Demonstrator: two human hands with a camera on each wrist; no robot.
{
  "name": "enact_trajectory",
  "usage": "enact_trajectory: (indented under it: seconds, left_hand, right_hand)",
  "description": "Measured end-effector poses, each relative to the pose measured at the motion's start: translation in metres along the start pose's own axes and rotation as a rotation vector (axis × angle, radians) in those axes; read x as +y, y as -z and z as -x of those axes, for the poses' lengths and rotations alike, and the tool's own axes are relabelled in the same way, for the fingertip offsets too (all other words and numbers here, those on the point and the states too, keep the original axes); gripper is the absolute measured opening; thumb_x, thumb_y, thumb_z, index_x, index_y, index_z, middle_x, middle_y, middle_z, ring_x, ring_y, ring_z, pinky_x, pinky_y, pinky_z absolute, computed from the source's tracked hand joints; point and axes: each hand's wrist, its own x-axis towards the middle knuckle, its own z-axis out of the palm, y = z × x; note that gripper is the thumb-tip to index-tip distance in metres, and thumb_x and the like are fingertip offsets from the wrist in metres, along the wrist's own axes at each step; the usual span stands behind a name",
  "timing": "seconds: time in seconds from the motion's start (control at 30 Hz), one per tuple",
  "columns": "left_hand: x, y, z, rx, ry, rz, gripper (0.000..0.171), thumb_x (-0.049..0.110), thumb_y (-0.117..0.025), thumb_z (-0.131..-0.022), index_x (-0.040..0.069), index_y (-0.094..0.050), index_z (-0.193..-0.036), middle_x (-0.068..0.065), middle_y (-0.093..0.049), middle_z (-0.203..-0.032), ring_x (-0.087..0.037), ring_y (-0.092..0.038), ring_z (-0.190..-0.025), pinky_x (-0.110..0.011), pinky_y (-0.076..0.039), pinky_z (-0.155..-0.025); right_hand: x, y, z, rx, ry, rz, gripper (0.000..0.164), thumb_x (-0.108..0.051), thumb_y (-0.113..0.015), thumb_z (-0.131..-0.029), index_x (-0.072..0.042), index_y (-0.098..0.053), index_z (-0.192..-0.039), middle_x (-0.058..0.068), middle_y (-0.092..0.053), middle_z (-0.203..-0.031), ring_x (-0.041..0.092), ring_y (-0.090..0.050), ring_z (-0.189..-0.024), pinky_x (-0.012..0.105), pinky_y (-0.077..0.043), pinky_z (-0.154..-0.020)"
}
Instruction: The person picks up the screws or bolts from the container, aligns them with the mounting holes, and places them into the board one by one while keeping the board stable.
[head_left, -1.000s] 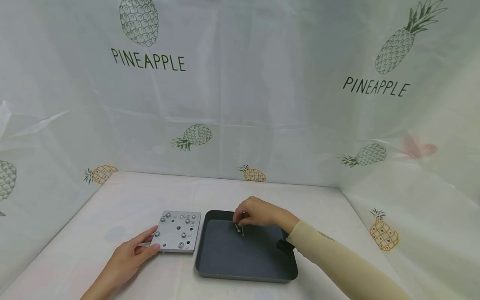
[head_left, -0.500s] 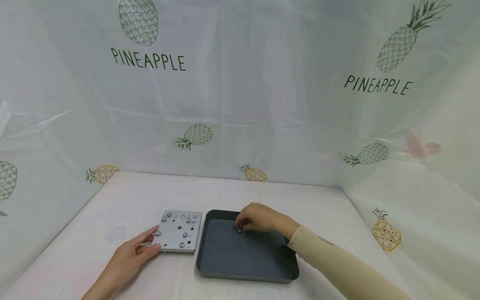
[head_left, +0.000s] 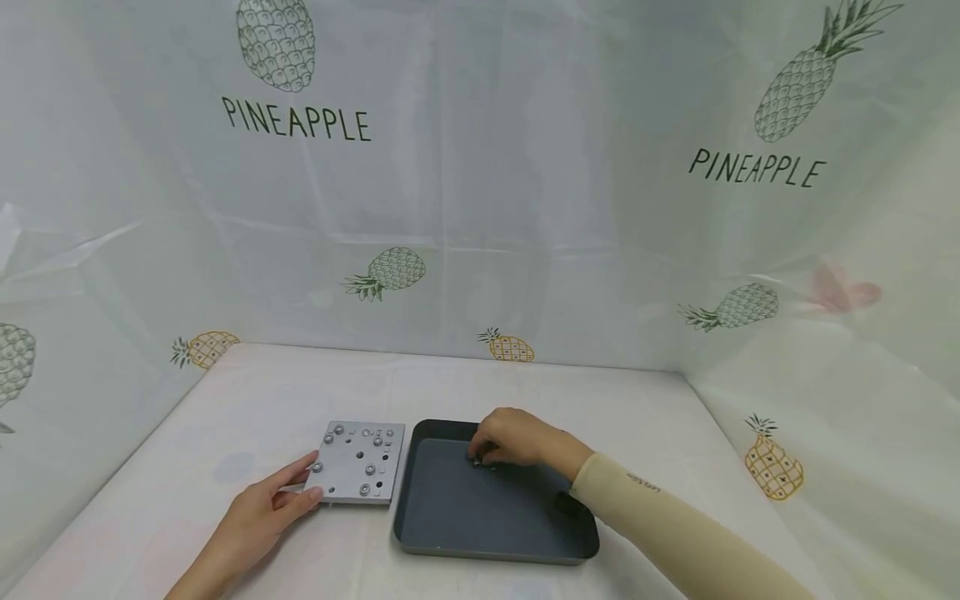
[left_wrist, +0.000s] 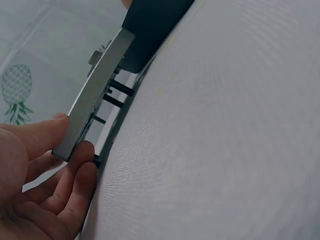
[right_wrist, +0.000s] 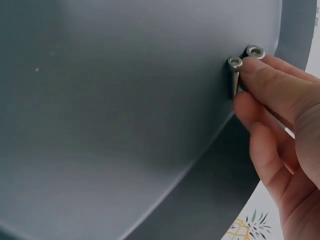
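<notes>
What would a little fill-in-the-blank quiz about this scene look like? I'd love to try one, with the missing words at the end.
1. In the head view, the left grip holds the metal plate, which lies to the ____ of the dark tray.
2. The right wrist view shows the heads of ____ bolts at the right grip.
3. The cream sleeve covers the person's ____ arm.
4. The large lettering on the backdrop sheet spells ____.

Missing words: left; two; right; PINEAPPLE.
</notes>
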Motion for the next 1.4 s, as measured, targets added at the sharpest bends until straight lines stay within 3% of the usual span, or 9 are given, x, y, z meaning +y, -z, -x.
enact_trajectory:
  seconds: [0.2,0.5,0.7,1.03,1.17,1.4]
  left_hand:
    - [0.0000,-0.0001,0.0006,0.000,-0.010,0.002,0.081,0.051,-0.075,-0.097,0.013,-0.046,-0.162,-0.026,-0.058,-0.150,-0.013,-0.073,-0.106,-0.062,-0.045,-0.108]
    - [0.0009,-0.0001,0.0013,0.006,-0.013,-0.002,0.080,0.050,-0.075,-0.097,0.013,-0.046,-0.162,-0.026,-0.058,-0.150,-0.013,-0.073,-0.105,-0.062,-0.045,-0.108]
    - [0.0022,0.0000,0.0020,0.012,-0.017,-0.014,0.080,0.050,-0.075,-0.098,0.013,-0.046,-0.162,-0.026,-0.059,-0.148,-0.010,-0.072,-0.102,-0.058,-0.047,-0.106]
    - [0.0036,-0.0001,0.0019,0.010,0.002,-0.006,0.080,0.050,-0.075,-0.097,0.013,-0.046,-0.162,-0.027,-0.058,-0.150,-0.012,-0.071,-0.101,-0.061,-0.046,-0.106]
    - [0.0035,-0.0001,0.0025,0.009,0.003,-0.007,0.080,0.050,-0.076,-0.097,0.013,-0.046,-0.162,-0.027,-0.058,-0.150,-0.012,-0.070,-0.101,-0.060,-0.047,-0.105]
    - [0.0035,-0.0004,0.0023,0.013,-0.002,-0.013,0.080,0.050,-0.075,-0.097,0.013,-0.047,-0.162,-0.026,-0.059,-0.149,-0.010,-0.070,-0.100,-0.057,-0.048,-0.105]
  right_hand:
    - [0.0011,-0.0043,0.0002,0.033,0.044,0.072,0.017,-0.020,-0.087,-0.089,-0.020,-0.084,-0.106,-0.009,-0.074,-0.100,0.000,-0.066,-0.088,0.016,-0.052,-0.081]
    - [0.0023,-0.0060,0.0000,0.067,0.062,0.076,0.014,-0.021,-0.088,-0.089,-0.021,-0.085,-0.102,-0.008,-0.070,-0.102,0.000,-0.065,-0.089,0.016,-0.052,-0.080]
    - [0.0014,-0.0059,-0.0010,0.056,0.069,0.080,0.014,-0.022,-0.088,-0.089,-0.021,-0.085,-0.102,-0.009,-0.073,-0.105,0.001,-0.067,-0.093,0.016,-0.053,-0.084]
    - [-0.0010,-0.0061,-0.0040,0.010,0.083,0.071,0.013,-0.024,-0.086,-0.091,-0.021,-0.084,-0.103,-0.011,-0.075,-0.097,-0.002,-0.066,-0.086,0.013,-0.050,-0.080]
    - [-0.0001,-0.0058,-0.0041,0.008,0.078,0.026,0.012,-0.023,-0.086,-0.091,-0.020,-0.084,-0.102,-0.011,-0.075,-0.096,-0.003,-0.065,-0.085,0.013,-0.051,-0.079]
    - [0.0053,-0.0024,-0.0026,0.043,0.056,-0.150,0.011,-0.019,-0.085,-0.092,-0.017,-0.084,-0.103,-0.011,-0.078,-0.100,-0.006,-0.065,-0.087,0.013,-0.052,-0.080]
